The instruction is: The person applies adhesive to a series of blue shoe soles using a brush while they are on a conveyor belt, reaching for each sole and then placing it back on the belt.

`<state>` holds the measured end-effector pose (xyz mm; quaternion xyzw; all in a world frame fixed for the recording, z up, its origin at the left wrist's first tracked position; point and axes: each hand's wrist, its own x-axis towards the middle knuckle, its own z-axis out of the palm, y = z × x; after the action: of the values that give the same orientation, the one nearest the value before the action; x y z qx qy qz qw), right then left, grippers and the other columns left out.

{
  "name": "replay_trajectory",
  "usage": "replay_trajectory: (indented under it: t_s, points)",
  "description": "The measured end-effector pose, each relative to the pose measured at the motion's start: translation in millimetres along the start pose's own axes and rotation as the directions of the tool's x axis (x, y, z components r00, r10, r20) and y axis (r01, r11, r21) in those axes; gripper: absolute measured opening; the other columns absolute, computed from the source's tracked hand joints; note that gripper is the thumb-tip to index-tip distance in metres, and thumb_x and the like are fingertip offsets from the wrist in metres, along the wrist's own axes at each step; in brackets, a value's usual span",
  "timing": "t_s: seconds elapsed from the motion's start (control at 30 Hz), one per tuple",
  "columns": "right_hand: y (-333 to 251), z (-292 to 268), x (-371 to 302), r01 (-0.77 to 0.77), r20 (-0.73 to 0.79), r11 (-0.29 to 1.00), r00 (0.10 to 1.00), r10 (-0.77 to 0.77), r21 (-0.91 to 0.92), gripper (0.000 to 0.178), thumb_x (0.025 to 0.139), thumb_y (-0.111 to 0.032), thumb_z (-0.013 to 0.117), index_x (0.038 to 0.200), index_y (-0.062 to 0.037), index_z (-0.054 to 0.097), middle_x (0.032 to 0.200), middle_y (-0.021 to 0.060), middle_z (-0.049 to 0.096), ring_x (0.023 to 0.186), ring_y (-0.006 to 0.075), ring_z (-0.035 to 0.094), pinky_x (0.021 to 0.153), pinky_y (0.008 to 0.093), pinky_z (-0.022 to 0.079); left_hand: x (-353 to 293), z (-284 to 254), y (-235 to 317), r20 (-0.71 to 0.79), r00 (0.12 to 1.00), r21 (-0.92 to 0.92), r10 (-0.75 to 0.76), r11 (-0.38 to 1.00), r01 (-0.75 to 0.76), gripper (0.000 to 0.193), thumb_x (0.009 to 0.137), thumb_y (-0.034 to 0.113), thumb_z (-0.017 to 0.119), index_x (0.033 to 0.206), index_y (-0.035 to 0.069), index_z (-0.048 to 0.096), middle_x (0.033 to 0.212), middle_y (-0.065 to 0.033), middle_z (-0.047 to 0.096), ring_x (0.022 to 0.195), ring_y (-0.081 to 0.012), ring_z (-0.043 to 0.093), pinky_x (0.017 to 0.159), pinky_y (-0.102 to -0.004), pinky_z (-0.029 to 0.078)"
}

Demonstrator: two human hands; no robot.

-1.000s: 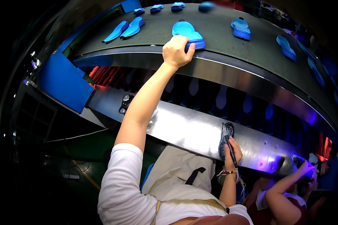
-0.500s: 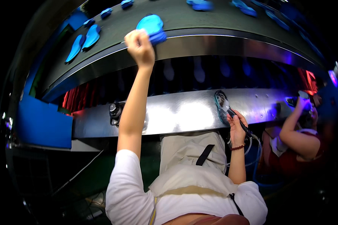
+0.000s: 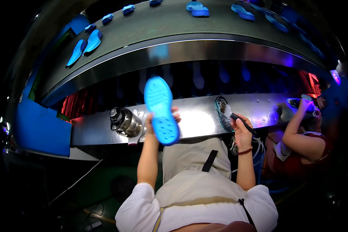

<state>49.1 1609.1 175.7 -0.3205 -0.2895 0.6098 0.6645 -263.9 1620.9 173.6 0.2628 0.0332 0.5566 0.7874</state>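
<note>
My left hand (image 3: pixel 149 123) is closed around a bright blue shoe sole (image 3: pixel 158 104), held up over the metal ledge with its patterned face showing. Some of its fingers curl past the sole's right edge. In my right hand (image 3: pixel 242 130) is a brush (image 3: pixel 245 125) with a black handle; its pale head reaches over a shoe upper (image 3: pixel 222 106). That upper, dark with a teal edge, lies on the metal ledge (image 3: pixel 197 121). Whether the bristles touch it I cannot tell.
Several blue soles (image 3: pixel 92 41) lie on the dark green belt (image 3: pixel 143 29) above the ledge. A dark-lidded bottle (image 3: pixel 124 121) lies at the ledge's left, beside my left arm. At the right a co-worker's arm (image 3: pixel 295 125) reaches over the ledge, hands around another shoe.
My left hand has come down from the belt toward me, bringing the blue sole over the ledge. The bottle now shows fully. My right hand stays at the upper with the brush.
</note>
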Motion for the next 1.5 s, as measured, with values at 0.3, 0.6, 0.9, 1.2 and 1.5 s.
replay_trajectory:
  t_s: [0.3,0.6,0.9,1.2,1.5]
  points:
    - [8.0,37.7,6.8,-0.129,0.278,0.984,0.947,0.158,-0.121,0.019,0.076,0.002,0.058,0.095,0.0057,0.059,0.095,0.0152,0.062,0.088,0.0177,0.059,0.082,0.0275,0.045,2.3,24.3,-94.2,-0.255,0.943,-0.128,-0.215,0.974,0.188,0.099,0.068,0.081,0.014,0.127,0.005,0.036,0.111,-0.0221,0.050,0.099,-0.0356,0.052,0.087,-0.0558,0.038]
    - [15.1,73.4,33.9,0.061,0.340,0.872,0.932,0.125,-0.486,0.018,0.076,-0.006,0.063,0.092,0.0014,0.063,0.084,0.0075,0.065,0.076,0.0102,0.059,0.068,0.0217,0.046,6.2,37.1,-108.2,-0.293,0.950,-0.086,-0.113,0.992,0.092,0.087,0.077,0.073,0.008,0.119,0.005,0.043,0.108,-0.0179,0.053,0.098,-0.0298,0.054,0.088,-0.0443,0.041]
    - [-5.9,73.4,-22.4,0.605,0.777,0.506,0.575,0.255,-0.614,0.013,0.068,-0.008,0.064,0.080,-0.0038,0.065,0.079,0.0112,0.065,0.070,0.0237,0.063,0.067,0.0293,0.050,-0.1,18.7,-65.0,-0.485,0.874,0.038,-0.033,0.998,0.059,0.084,0.078,0.071,0.011,0.117,0.004,0.043,0.103,-0.0182,0.053,0.093,-0.0309,0.055,0.083,-0.0457,0.045]
    - [-23.4,96.3,6.3,0.392,0.700,0.719,0.690,0.184,-0.574,0.018,0.074,-0.004,0.063,0.092,0.0002,0.065,0.078,0.0074,0.065,0.071,0.0105,0.060,0.065,0.0223,0.048,12.4,62.2,-81.2,-0.485,0.854,-0.221,-0.189,0.971,0.090,0.086,0.076,0.074,0.014,0.124,0.008,0.040,0.112,-0.0169,0.051,0.097,-0.0309,0.054,0.084,-0.0477,0.045]
    - [-35.3,89.3,-1.5,0.486,0.827,0.763,0.552,0.111,-0.427,0.021,0.070,-0.001,0.066,0.092,0.0002,0.064,0.086,0.0113,0.065,0.077,0.0155,0.062,0.074,0.0255,0.049,16.9,69.8,-76.0,-0.504,0.864,0.047,0.010,0.999,0.016,0.093,0.073,0.077,0.011,0.112,0.001,0.047,0.091,-0.0185,0.059,0.082,-0.0290,0.060,0.074,-0.0407,0.050]
